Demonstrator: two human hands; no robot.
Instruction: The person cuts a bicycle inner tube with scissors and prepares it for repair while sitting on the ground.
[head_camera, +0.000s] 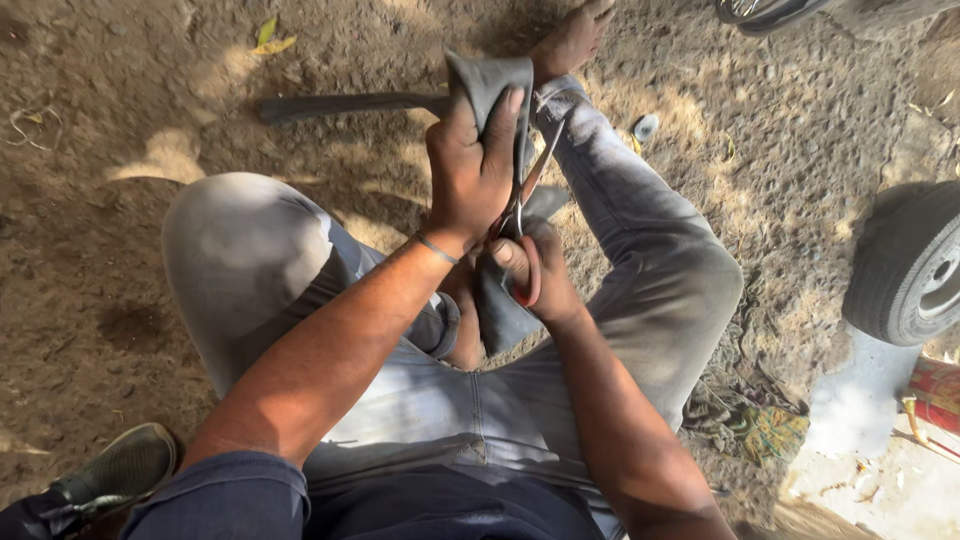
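I sit on the dirt ground with my legs in grey trousers bent in front of me. My left hand (472, 165) grips a folded strip of dark rubber inner tube (492, 80) and holds it upright. My right hand (538, 272) is closed on the red handles of a pair of scissors (520, 205), whose blades point up into the rubber between my hands. A long tail of the tube (340, 103) runs left across the ground. More rubber hangs down between my knees. My bare foot (572, 40) rests beyond the tube.
A small vehicle tyre (910, 265) stands at the right edge, with a white patch of ground below it. A patterned cloth (750, 420) lies by my right thigh. A grey shoe (120, 470) shows at bottom left. A small pale disc (646, 126) lies on the dirt.
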